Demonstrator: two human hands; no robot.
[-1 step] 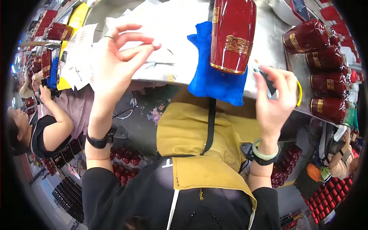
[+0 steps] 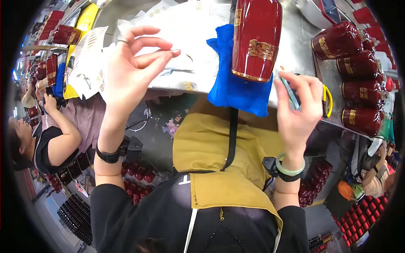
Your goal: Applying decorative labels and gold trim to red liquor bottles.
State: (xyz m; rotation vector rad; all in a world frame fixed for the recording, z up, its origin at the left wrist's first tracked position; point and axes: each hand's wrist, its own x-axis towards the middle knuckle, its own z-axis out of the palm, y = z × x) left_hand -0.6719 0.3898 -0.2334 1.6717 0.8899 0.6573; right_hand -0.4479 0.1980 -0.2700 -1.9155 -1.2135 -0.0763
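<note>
My left hand (image 2: 128, 71) is over the white paper sheets (image 2: 185, 25), its thumb and forefinger pinched together. Anything between those fingertips is too small to make out; the other fingers are loosely curled. In my right hand (image 2: 300, 109), between thumb and fingers, is a pair of slim teal tweezers (image 2: 290, 92). Between my hands a glossy dark red jar (image 2: 255, 38) with gold emblems and a gold rim lies on a blue cloth cushion (image 2: 238, 95) at the table's near edge. Neither hand touches the jar.
Several similar red jars (image 2: 360, 90) stand at the right of the metal table. Beside my right hand lies a yellow-handled tool (image 2: 327, 101). A printed sheet (image 2: 86, 59) lies at left by a yellow strip. One co-worker (image 2: 59, 130) sits left, another (image 2: 377, 177) right.
My right hand has shifted slightly left and down, showing more of the tweezers and the yellow handle. My left hand has moved a little right, still pinched. The jar has stayed put.
</note>
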